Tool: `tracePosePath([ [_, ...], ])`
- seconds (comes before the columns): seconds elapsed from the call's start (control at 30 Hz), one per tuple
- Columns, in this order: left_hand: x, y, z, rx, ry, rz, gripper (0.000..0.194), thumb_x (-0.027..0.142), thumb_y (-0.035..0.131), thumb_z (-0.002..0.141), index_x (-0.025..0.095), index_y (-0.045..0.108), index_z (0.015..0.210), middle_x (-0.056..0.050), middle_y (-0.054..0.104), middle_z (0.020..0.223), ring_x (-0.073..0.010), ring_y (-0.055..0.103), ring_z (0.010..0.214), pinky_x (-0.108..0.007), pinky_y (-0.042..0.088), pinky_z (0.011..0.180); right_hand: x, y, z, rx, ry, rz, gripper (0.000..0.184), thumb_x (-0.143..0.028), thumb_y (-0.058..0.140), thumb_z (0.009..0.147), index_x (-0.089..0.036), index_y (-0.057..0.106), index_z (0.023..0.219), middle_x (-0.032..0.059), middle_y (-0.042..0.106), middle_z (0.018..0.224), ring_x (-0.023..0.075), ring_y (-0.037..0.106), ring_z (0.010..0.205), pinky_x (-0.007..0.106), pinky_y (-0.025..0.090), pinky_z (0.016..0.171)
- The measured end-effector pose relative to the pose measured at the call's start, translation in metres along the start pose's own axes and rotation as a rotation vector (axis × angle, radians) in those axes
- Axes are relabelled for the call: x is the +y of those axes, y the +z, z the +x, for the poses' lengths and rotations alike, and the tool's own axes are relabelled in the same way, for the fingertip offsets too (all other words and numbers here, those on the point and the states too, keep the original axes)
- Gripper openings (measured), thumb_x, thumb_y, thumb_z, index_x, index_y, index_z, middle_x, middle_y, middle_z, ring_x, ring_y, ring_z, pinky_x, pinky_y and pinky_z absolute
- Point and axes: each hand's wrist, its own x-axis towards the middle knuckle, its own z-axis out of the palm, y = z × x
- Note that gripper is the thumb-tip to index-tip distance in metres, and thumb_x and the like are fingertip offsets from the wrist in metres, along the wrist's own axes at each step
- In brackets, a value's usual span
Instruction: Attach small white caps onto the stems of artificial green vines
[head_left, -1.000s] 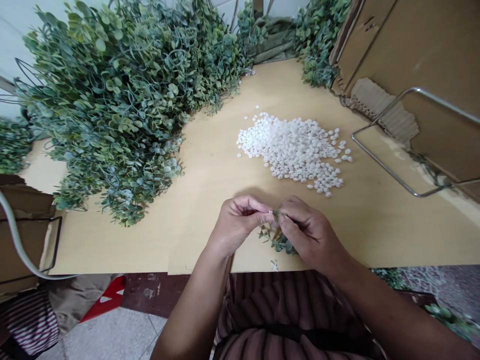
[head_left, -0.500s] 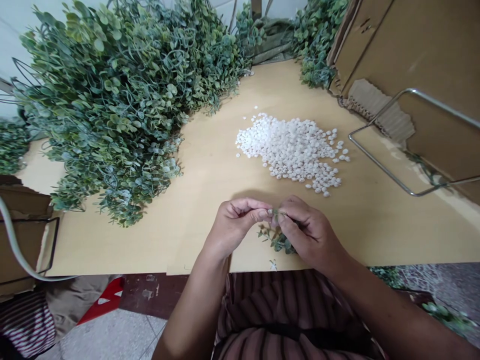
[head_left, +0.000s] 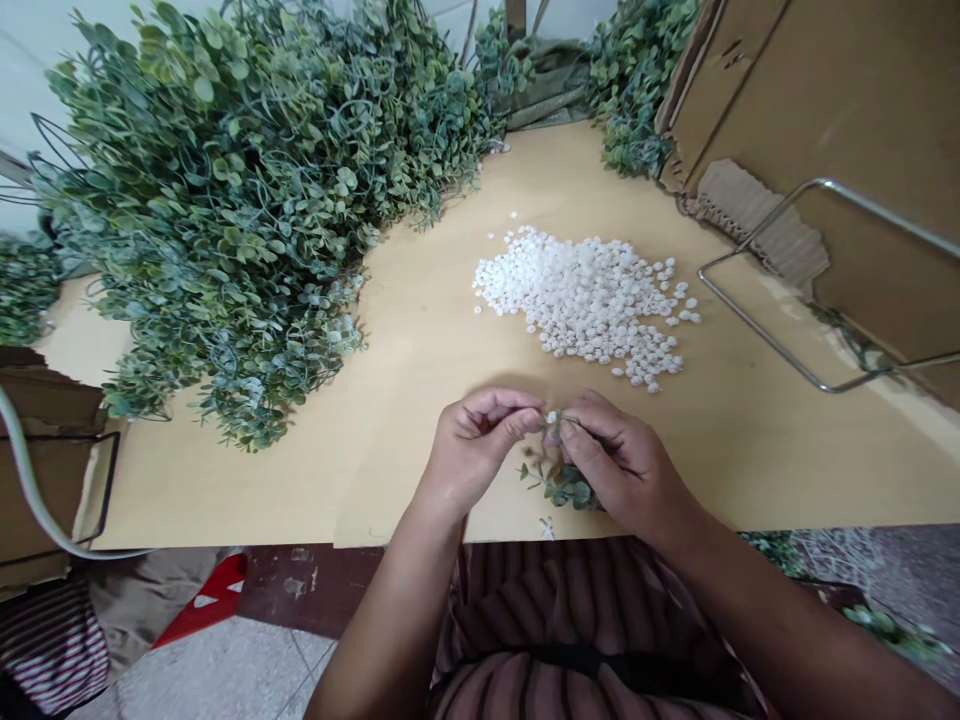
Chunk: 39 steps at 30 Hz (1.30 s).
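Note:
Both of my hands meet over the near edge of a pale wooden table (head_left: pixel 420 330). My right hand (head_left: pixel 622 465) is closed on a small green artificial sprig (head_left: pixel 559 485) whose leaves hang below my fingers. My left hand (head_left: pixel 476 445) pinches a tiny white piece (head_left: pixel 552 417) at the sprig's tip, finger and thumb pressed together. A heap of small white pieces (head_left: pixel 585 295) lies just beyond my hands on the table.
A big pile of artificial green foliage (head_left: pixel 240 190) covers the table's left and back. Cardboard boxes (head_left: pixel 840 120) and a bent metal wire frame (head_left: pixel 795 290) stand at the right. More cardboard (head_left: pixel 45 450) sits at the left edge. A tiny white scrap (head_left: pixel 548 524) lies near the table's front edge.
My hands have risen slightly and parted a little. The white piece at the sprig's tip now shows between my fingertips.

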Motion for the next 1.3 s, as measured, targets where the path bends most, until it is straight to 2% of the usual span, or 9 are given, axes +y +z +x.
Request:
tracePosePath([
  [0.07, 0.002, -0.007, -0.003, 0.066, 0.075, 0.076, 0.016, 0.031, 0.079, 0.063, 0.018, 0.072, 0.070, -0.001, 0.069, 0.066, -0.0105, 0.061, 0.062, -0.022, 0.051, 0.064, 0.001, -0.002, -0.002, 0.026, 0.064, 0.063, 0.024, -0.023, 0.043, 0.089, -0.019, 0.056, 0.070, 0.0006, 0.049, 0.063, 0.0142, 0.050, 0.061, 0.028, 0.042, 0.056],
  [0.13, 0.005, -0.013, -0.009, 0.072, 0.139, 0.172, 0.010, 0.028, 0.076, 0.067, 0.018, 0.073, 0.070, -0.002, 0.069, 0.071, -0.0121, 0.061, 0.068, -0.023, 0.050, 0.068, 0.002, -0.003, -0.002, 0.055, 0.120, 0.115, 0.024, -0.027, 0.043, 0.090, -0.018, 0.058, 0.074, 0.0004, 0.049, 0.064, 0.0134, 0.051, 0.060, 0.027, 0.043, 0.055],
  [0.3, 0.004, -0.013, -0.025, -0.111, 0.221, 0.316, 0.010, 0.024, 0.075, 0.068, 0.019, 0.074, 0.077, -0.006, 0.068, 0.077, -0.0169, 0.061, 0.073, -0.027, 0.049, 0.069, 0.002, -0.001, -0.002, 0.123, 0.125, 0.114, 0.025, -0.032, 0.047, 0.089, -0.019, 0.055, 0.069, 0.0015, 0.053, 0.066, 0.0137, 0.053, 0.062, 0.026, 0.043, 0.056],
  [0.4, -0.005, -0.004, -0.026, -0.111, 0.252, 0.329, 0.006, 0.024, 0.070, 0.073, 0.018, 0.070, 0.072, -0.004, 0.065, 0.070, -0.0159, 0.059, 0.069, -0.026, 0.048, 0.066, 0.002, 0.000, -0.002, 0.105, 0.085, 0.043, 0.019, -0.029, 0.050, 0.087, -0.019, 0.055, 0.071, 0.0014, 0.053, 0.067, 0.0143, 0.052, 0.063, 0.027, 0.043, 0.059],
  [0.53, -0.012, 0.001, -0.020, -0.124, 0.244, 0.312, 0.013, 0.025, 0.064, 0.078, 0.017, 0.066, 0.068, -0.003, 0.062, 0.068, -0.0136, 0.056, 0.065, -0.024, 0.046, 0.062, 0.003, -0.001, -0.006, 0.067, 0.025, -0.060, 0.006, -0.025, 0.058, 0.080, -0.019, 0.056, 0.080, 0.0009, 0.052, 0.069, 0.0162, 0.054, 0.068, 0.029, 0.045, 0.062],
  [0.63, -0.014, 0.000, -0.019, -0.152, 0.230, 0.337, 0.011, 0.024, 0.063, 0.079, 0.016, 0.068, 0.081, -0.005, 0.066, 0.077, -0.0152, 0.060, 0.073, -0.026, 0.049, 0.068, 0.006, 0.000, -0.009, 0.067, 0.015, -0.099, 0.006, -0.024, 0.059, 0.080, -0.019, 0.057, 0.084, 0.0021, 0.055, 0.075, 0.0170, 0.056, 0.071, 0.030, 0.047, 0.065],
  [0.77, -0.014, -0.001, -0.021, -0.177, 0.198, 0.292, 0.018, 0.021, 0.058, 0.082, 0.017, 0.070, 0.095, -0.007, 0.071, 0.091, -0.0169, 0.064, 0.084, -0.028, 0.051, 0.077, 0.009, 0.001, -0.011, 0.077, 0.094, -0.054, 0.018, -0.027, 0.060, 0.079, -0.020, 0.055, 0.095, 0.0035, 0.060, 0.082, 0.0170, 0.059, 0.072, 0.030, 0.048, 0.066],
  [0.97, -0.009, 0.001, -0.017, -0.183, 0.159, 0.174, 0.010, 0.020, 0.063, 0.079, 0.016, 0.071, 0.082, -0.006, 0.073, 0.082, -0.0157, 0.066, 0.077, -0.026, 0.052, 0.072, 0.008, 0.003, -0.011, 0.086, 0.204, 0.030, 0.027, -0.030, 0.066, 0.073, -0.020, 0.054, 0.095, 0.0012, 0.062, 0.077, 0.0151, 0.059, 0.066, 0.027, 0.049, 0.061],
  [1.3, -0.004, 0.003, -0.014, -0.131, 0.139, 0.153, 0.006, 0.014, 0.065, 0.074, 0.016, 0.070, 0.070, -0.002, 0.067, 0.068, -0.0113, 0.060, 0.063, -0.022, 0.050, 0.062, 0.007, 0.003, -0.012, 0.111, 0.181, 0.001, 0.021, -0.029, 0.066, 0.074, -0.020, 0.054, 0.088, 0.0002, 0.060, 0.073, 0.0148, 0.059, 0.065, 0.027, 0.049, 0.062],
])
